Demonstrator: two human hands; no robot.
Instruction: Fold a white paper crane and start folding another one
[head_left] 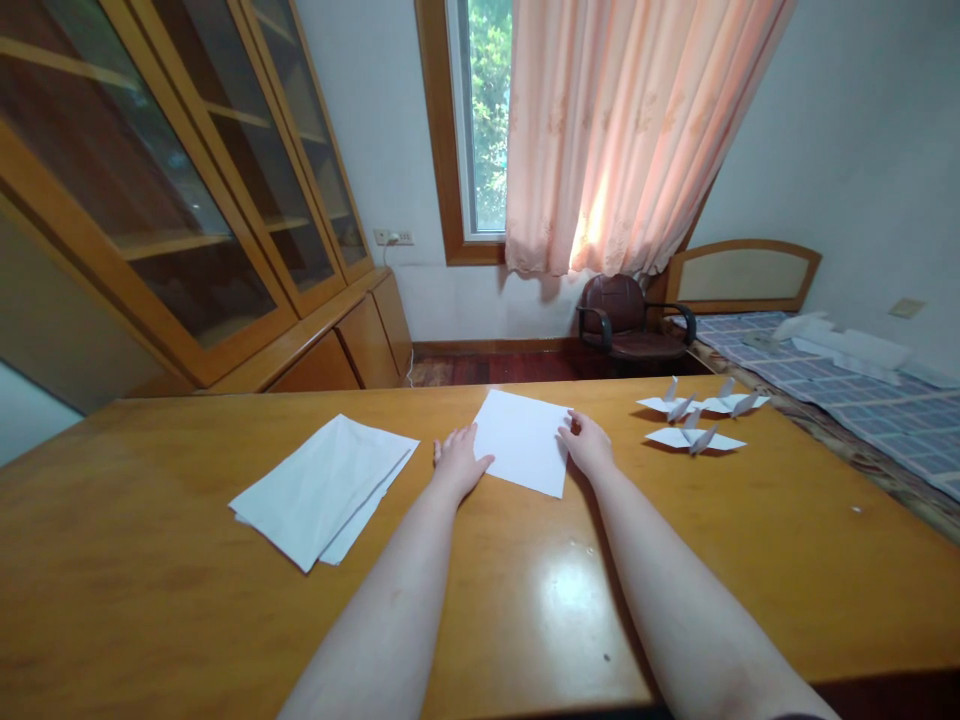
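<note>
The left hand [457, 462] is resting by the sheet's left side, its fingers loosely spread and its thumb reaching apart from them onto the near-left edge; the right hand [589, 445] is gripping the opposite side, thumb and index finger seemingly pinching the edge below the far-right corner, though I cannot tell whether any fingertip is going underneath; its other fingers are curling out of sight. Between the hands the sheet [521, 440] is lying flat near the middle of the table's far edge, one corner pointing almost to that edge; the table [517, 610] is shining under it, so with uneven pressure the sheet could be sliding or turning askew; a tightening right pinch could be buckling its edge, and a push away from the body could be sending that corner over the far edge.

To the left, between the left hand and the table's left edge, a stack [330, 490] is lying with its lower sheets jutting out; the left forearm is passing near it, and a careless elbow could be scattering it. Near the table's far-right corner three cranes [694, 438] are standing close together; a wide rightward swing could be knocking them. Beyond the right edge a bed [855, 370] is extending.
</note>
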